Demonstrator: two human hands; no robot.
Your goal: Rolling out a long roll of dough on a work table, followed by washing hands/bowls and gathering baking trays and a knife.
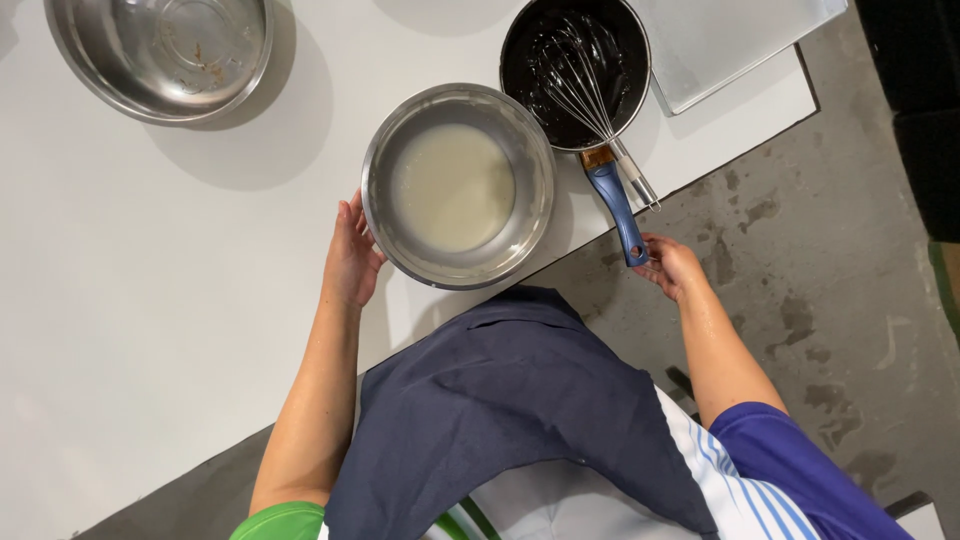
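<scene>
The metal bowl (pixel 457 186) of pale liquid sat near the white table's (pixel 150 300) edge. The left hand (pixel 352 256) cupped its side with open fingers. The right hand (pixel 668 264) pinched the dark pan's (pixel 575 70) blue handle (pixel 617 210). It looked like getting ready to mix; lifting needs a firmer grip.

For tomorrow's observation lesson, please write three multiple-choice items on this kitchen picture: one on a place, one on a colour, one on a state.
1. Where does the whisk rest?
A. In the dark pan
B. In the bowl of pale liquid
C. On the floor

2. What colour is the pan handle?
A. Red
B. Blue
C. Yellow

3. What is the state of the steel bowl at top left?
A. Full of dark sauce
B. Upside down
C. Nearly empty, with a few smears

Answers:
1 A: its wires sit in the dark mixture.
2 B: the right hand grips its blue end, while the left hand touches the pale bowl's rim.
3 C: bare metal shows inside.
</scene>
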